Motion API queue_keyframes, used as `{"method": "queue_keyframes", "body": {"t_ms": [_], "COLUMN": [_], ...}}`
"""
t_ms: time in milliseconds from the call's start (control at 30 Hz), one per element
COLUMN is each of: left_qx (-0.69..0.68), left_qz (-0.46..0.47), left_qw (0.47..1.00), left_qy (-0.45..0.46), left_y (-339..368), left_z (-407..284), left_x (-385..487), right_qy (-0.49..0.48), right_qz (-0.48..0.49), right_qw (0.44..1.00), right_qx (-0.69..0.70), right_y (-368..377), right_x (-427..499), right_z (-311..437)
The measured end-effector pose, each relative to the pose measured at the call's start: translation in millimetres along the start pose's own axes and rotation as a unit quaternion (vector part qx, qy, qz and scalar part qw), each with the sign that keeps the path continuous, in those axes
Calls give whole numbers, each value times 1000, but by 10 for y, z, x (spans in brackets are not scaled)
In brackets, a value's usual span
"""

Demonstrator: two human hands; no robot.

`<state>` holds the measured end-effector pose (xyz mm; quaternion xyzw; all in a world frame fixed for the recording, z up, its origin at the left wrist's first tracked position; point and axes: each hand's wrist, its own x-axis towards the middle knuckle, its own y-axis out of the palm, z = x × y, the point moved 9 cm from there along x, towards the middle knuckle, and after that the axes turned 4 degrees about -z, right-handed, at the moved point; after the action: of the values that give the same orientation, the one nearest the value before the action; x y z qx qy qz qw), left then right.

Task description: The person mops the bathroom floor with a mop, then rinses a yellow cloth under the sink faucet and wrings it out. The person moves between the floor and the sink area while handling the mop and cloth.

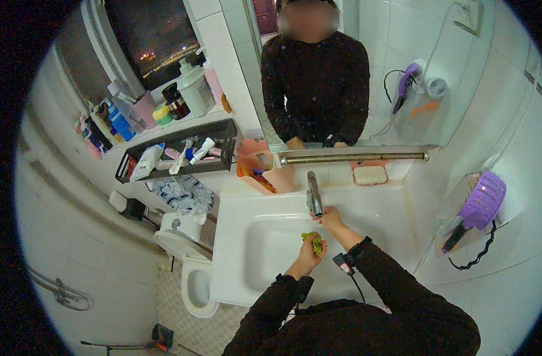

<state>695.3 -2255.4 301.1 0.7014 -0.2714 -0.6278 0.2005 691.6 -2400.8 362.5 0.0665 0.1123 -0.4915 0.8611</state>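
Observation:
Over the basin of a white washbasin (271, 249), my left hand (307, 256) grips a crumpled yellow-green cloth (317, 244). My right hand (332, 221) is just below the spout of a chrome faucet (314, 196), its fingertips partly hidden by the spout. Whether those fingers touch the faucet, and whether water runs, I cannot tell. A small black device (343, 263) with a cable hangs by my right wrist.
A metal rail (355, 158) runs under the mirror (386, 89), above a soap dish (370, 174). Left of the faucet hangs a pink holder (264, 180), beside a black rack (173, 155) of tubes. A purple hairbrush (482, 198) is at the right wall; a toilet (199, 289) stands left.

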Motion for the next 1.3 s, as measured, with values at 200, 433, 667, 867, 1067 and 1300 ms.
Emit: {"method": "queue_keyframes", "body": {"t_ms": [200, 433, 667, 867, 1067, 1300], "left_qx": [32, 266, 441, 521, 465, 360], "left_qz": [38, 227, 116, 86, 58, 27], "left_qw": [999, 933, 886, 848, 875, 922], "left_qy": [8, -84, -80, 45, 121, 143], "left_y": [290, 590, 370, 302, 192, 151], "left_z": [-5, 321, 328, 168, -56, -242], "left_x": [-72, -583, -680, -538, -510, -474], "right_qy": [6, 113, 132, 132, -264, -236], "right_qz": [77, 372, 305, 191, -140, -41], "right_qw": [988, 904, 931, 963, 933, 909], "right_qx": [-137, 178, 149, 134, -199, -340], "right_y": [-12, 239, 245, 210, -150, -60], "right_x": [-249, -924, -1069, -925, -713, -586], "right_z": [130, 210, 115, -134, 693, 872]}}
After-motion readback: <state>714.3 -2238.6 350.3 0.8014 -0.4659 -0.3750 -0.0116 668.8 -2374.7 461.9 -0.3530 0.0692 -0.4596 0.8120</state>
